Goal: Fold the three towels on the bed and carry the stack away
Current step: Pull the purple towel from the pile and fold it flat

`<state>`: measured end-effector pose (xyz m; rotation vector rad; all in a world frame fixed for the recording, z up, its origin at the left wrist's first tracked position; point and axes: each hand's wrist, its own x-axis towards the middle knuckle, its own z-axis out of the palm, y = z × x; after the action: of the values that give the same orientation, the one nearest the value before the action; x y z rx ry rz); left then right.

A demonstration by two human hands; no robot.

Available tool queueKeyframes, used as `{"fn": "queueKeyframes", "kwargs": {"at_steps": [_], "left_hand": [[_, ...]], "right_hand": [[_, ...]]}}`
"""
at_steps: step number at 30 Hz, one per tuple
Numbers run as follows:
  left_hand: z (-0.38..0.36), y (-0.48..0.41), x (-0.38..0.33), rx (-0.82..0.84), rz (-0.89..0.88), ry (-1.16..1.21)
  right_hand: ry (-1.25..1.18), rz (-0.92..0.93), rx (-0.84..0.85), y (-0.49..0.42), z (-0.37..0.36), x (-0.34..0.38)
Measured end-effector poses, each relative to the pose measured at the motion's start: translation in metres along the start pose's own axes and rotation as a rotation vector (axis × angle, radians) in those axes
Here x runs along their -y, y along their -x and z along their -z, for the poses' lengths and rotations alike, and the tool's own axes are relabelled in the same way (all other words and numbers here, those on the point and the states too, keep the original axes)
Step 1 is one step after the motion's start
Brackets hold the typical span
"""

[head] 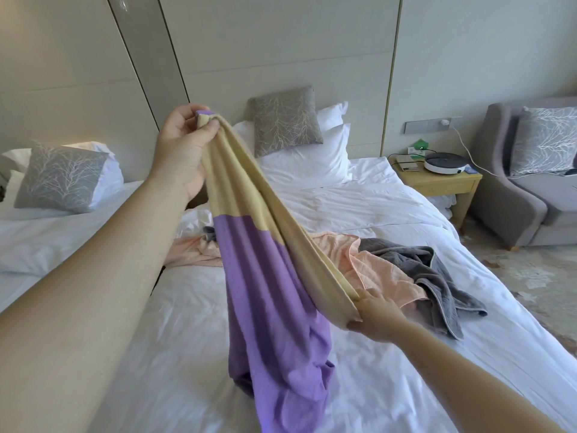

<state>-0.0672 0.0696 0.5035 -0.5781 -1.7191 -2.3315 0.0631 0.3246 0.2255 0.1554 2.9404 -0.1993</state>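
A yellow and purple towel (268, 292) hangs in the air above the white bed (374, 379). My left hand (184, 145) is raised high and pinches one yellow corner of it. Lower and to the right, my right hand (374, 317) grips the yellow edge. The purple half droops down onto the sheet. Behind it lie a crumpled peach towel (374, 264) and, to its right, a crumpled grey towel (437, 276), both on the bed and partly overlapping.
White pillows (312, 160) and a grey patterned cushion (285, 120) sit at the headboard. A second bed (46, 232) is on the left. A wooden nightstand (443, 182) with a round white device stands right, then a grey armchair (515, 198).
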Motion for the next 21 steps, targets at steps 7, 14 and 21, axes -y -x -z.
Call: {"fn": "queueKeyframes", "kwargs": {"at_steps": [7, 14, 21], "left_hand": [[0.050, 0.001, 0.047, -0.194, 0.111, -0.118], [0.053, 0.035, 0.105, -0.192, 0.229, -0.231], [0.066, 0.041, 0.120, -0.209, 0.279, -0.283]], "right_hand": [[0.294, 0.395, -0.743, 0.036, 0.049, -0.012], [0.201, 0.657, -0.329, 0.057, 0.044, 0.001], [-0.140, 0.289, -0.113, 0.061, 0.021, -0.006]]}}
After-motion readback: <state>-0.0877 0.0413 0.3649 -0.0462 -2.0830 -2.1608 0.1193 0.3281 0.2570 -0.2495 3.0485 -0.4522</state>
